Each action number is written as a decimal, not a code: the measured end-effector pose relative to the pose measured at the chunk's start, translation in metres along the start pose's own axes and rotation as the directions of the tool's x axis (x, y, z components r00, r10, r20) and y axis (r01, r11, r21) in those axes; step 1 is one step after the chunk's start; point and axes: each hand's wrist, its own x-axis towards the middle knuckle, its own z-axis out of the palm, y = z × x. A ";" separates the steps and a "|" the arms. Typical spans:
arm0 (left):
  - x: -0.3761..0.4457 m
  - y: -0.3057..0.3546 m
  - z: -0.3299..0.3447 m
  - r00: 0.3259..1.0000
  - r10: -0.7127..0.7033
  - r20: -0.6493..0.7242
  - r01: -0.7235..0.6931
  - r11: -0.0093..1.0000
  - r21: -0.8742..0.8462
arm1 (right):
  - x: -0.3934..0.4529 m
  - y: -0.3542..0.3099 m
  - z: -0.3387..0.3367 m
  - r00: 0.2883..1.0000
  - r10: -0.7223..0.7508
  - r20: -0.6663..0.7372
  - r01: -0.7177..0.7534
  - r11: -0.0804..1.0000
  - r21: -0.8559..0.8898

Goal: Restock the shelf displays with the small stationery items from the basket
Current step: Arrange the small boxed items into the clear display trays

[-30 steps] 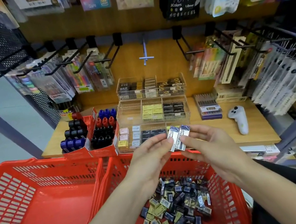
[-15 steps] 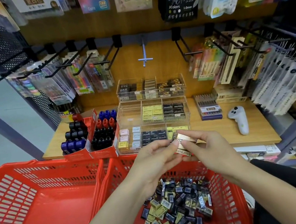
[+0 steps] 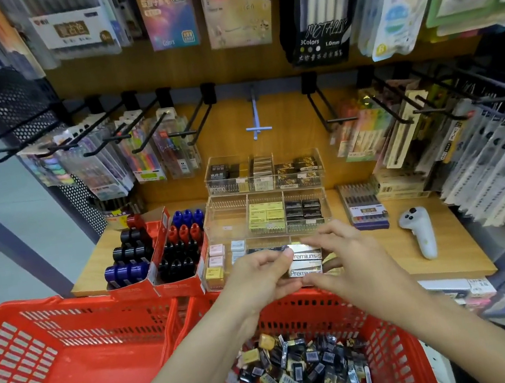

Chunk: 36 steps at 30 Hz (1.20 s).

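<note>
Two small silver packs marked "Premium" [image 3: 306,263] are held between both hands, one above the other, just over the front row of the clear tiered display tray [image 3: 225,215]. My left hand [image 3: 260,278] pinches their left ends. My right hand [image 3: 344,259] grips their right ends from above. Below, the red basket [image 3: 398,350] holds a heap of several small stationery packs [image 3: 304,378], black, gold and silver.
An empty red basket [image 3: 51,372] sits to the left. Red cartons of ink bottles [image 3: 159,255] stand left of the tray. A white controller [image 3: 419,231] and a pen box [image 3: 364,206] lie on the wooden shelf. Black hooks [image 3: 149,134] with hanging pen packs jut out overhead.
The two packs were upright side by side; both hands have turned them flat, stacked them and lowered them toward the tray's front row.
</note>
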 end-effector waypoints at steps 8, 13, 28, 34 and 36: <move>0.091 0.049 -0.023 0.997 -0.067 0.032 0.069 0.996 -0.054 | 0.107 0.030 -0.001 0.986 -0.117 0.115 0.136 0.977 -0.165; 0.163 0.067 -0.049 0.941 0.332 -0.065 -0.254 0.820 0.514 | 0.178 0.056 0.009 0.999 -0.012 0.046 0.022 0.974 -0.224; 0.237 0.031 -0.086 0.864 0.444 0.237 -0.274 0.021 0.961 | 0.303 0.088 0.057 0.938 0.326 0.121 -0.253 0.879 -0.405; 0.236 0.033 -0.085 0.874 0.430 0.226 -0.281 0.067 0.957 | 0.267 0.087 0.060 0.986 0.153 0.060 -0.120 0.918 -0.377; 0.235 0.034 -0.083 0.879 0.424 0.219 -0.275 0.072 0.959 | 0.256 0.090 0.064 0.982 0.127 0.139 -0.055 0.900 -0.433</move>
